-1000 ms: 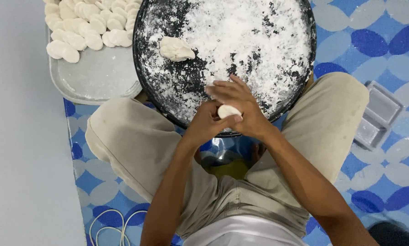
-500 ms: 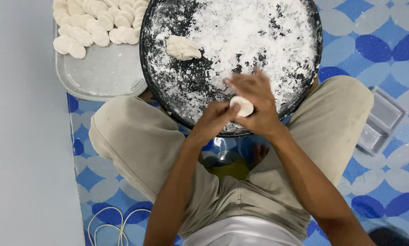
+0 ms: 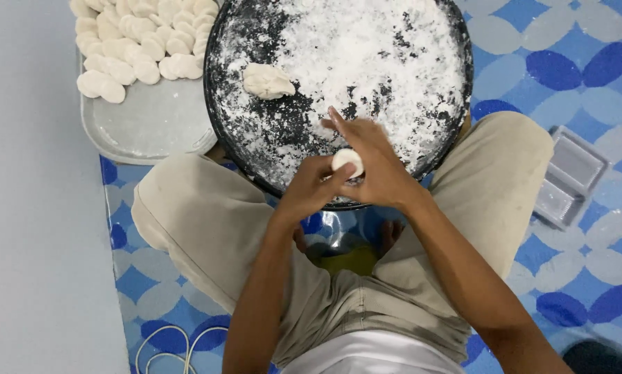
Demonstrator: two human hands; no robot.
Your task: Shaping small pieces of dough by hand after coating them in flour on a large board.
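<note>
We hold a small white dough piece between both hands at the near rim of the floured black pan: left hand fingers curled under it, right hand fingers closed over it, while a dough lump lies near the pan's far left

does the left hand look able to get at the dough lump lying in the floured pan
Probably yes. The dough lump lies uncovered on the floured pan, just beyond the left hand, with nothing between. That hand is busy, though, pinching a small dough piece with the right hand.

A clear, empty plastic clamshell package lies right of the knee.
</note>
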